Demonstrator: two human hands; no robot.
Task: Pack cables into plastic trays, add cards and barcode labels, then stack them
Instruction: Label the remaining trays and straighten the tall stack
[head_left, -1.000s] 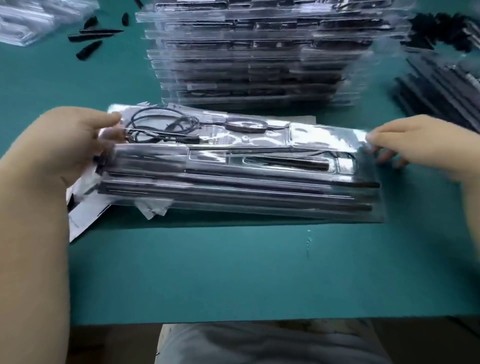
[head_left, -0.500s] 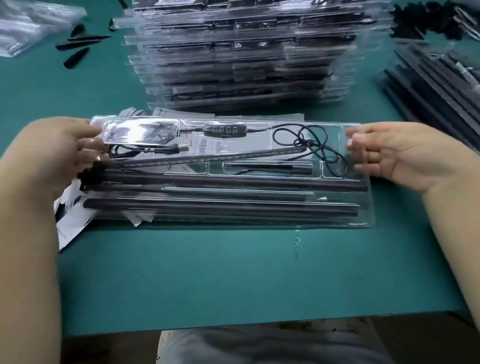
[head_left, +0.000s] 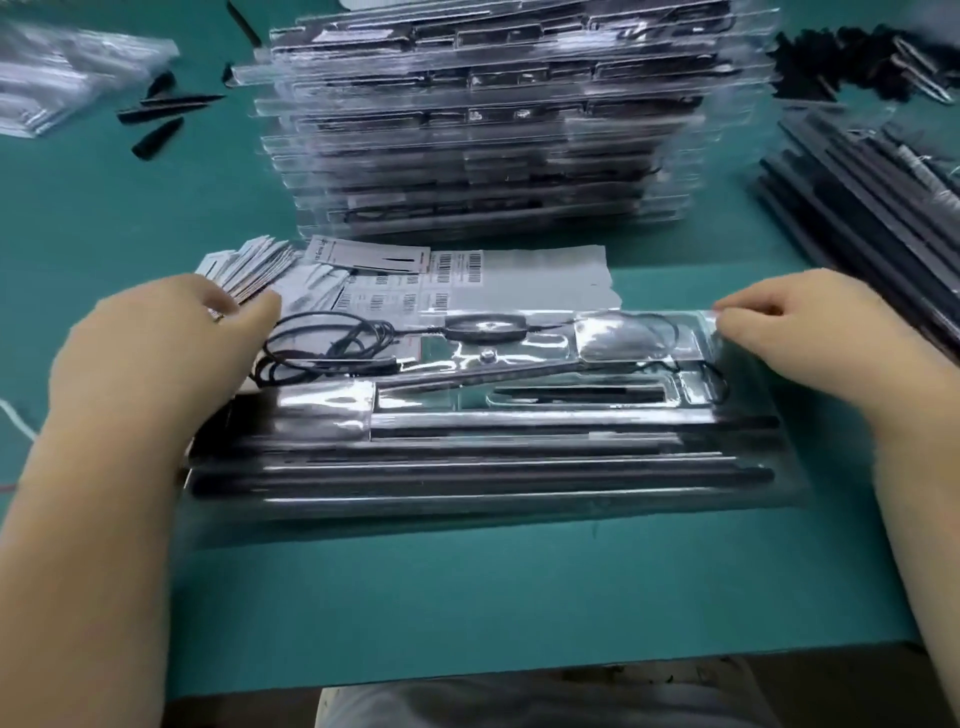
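A clear plastic tray (head_left: 493, 501) lies across the green table in front of me, holding long black rods (head_left: 467, 475) and a coiled black cable (head_left: 322, 343) with an inline controller (head_left: 485, 328). My left hand (head_left: 150, 364) grips the tray's left end beside the coil. At the far right corner my right hand (head_left: 821, 338) pinches the tray's edge. Behind the tray lie a fanned pile of cards (head_left: 249, 270) and a barcode label sheet (head_left: 457, 270).
A tall stack of packed trays (head_left: 483, 130) stands at the back centre. Loose black rods (head_left: 872, 197) are piled at the right, and a black clump of parts (head_left: 841, 57) lies beyond them. Black tips (head_left: 161, 119) and plastic bags (head_left: 52, 78) lie far left. The table's front edge (head_left: 519, 670) is near me.
The tray has shifted toward me and been turned in both hands, uncovering the cards and label sheet behind it. The open cable coil now lies at the left end.
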